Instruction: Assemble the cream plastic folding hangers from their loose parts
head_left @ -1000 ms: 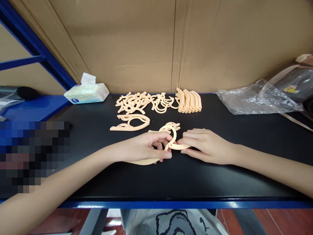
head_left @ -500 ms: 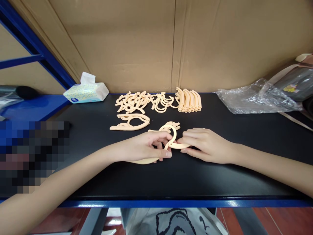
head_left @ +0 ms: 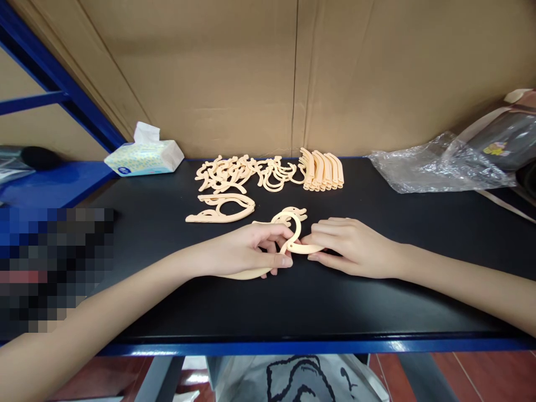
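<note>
At centre, my left hand (head_left: 259, 250) grips the hanger (head_left: 307, 249), hook toward 12 o'clock; my right hand (head_left: 352, 248) pinches its 3 o'clock arm. I can't quite make out what those left fingers cover. Just beyond, 1 folded hanger (head_left: 237, 213) lies at 10. Farther, I see a heap (head_left: 228, 173) at 11, strips (head_left: 322, 172) at 1, tissues (head_left: 144, 159) at 10.

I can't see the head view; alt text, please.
Left hand and right hand hold a cream hooked piece at a black table, the left by its middle, the right at one end. Beyond lie a pile of cream pieces, a row of curved bars and, left, a tissue pack.
</note>
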Available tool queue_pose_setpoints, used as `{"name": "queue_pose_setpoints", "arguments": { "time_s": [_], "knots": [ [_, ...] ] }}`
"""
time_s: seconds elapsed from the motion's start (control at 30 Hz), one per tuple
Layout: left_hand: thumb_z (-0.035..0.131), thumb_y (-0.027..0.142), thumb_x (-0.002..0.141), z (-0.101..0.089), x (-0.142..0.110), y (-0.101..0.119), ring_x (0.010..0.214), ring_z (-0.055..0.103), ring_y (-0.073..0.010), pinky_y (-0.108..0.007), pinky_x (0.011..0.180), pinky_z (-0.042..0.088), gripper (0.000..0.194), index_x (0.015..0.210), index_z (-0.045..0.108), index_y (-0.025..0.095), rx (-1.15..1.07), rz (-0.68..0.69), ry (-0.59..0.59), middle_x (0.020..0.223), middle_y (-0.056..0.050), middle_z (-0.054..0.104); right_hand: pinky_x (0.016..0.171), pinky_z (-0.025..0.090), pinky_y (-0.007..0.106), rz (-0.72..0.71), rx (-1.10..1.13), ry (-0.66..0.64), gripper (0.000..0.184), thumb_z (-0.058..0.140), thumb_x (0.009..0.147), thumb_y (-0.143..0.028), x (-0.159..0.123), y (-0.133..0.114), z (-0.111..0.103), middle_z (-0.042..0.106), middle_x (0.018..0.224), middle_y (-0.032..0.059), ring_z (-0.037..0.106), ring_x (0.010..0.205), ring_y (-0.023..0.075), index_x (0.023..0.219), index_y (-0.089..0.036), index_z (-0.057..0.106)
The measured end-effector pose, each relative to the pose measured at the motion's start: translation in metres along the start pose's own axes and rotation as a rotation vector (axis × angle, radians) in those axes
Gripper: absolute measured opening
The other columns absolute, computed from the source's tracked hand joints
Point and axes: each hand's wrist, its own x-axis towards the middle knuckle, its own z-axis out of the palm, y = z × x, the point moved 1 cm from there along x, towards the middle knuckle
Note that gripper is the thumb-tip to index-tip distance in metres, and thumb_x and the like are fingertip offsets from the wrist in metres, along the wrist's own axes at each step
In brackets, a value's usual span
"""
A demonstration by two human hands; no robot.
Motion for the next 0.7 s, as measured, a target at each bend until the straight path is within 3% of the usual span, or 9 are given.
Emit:
{"name": "queue_pose_setpoints", "arguments": {
  "time_s": [0.7],
  "knots": [
    [0.058, 0.035, 0.092, 0.0014, -0.0001, 0.0031, 0.071, 0.06, -0.0091, -0.02, 0.063, 0.052, 0.027, 0.112, 0.056, 0.017, 0.047, 0.046, 0.018, 0.086, 0.001, 0.059, 0.066, 0.036, 0.027, 0.015, -0.005, -0.02, 0.024, 0.04, 0.101, -0.028, -0.0012, -0.0001, -0.0006, 0.056, 0.077, 0.0015, 0.049, 0.07, 0.0143, 0.104, -0.017, 0.061]
  ]
}}
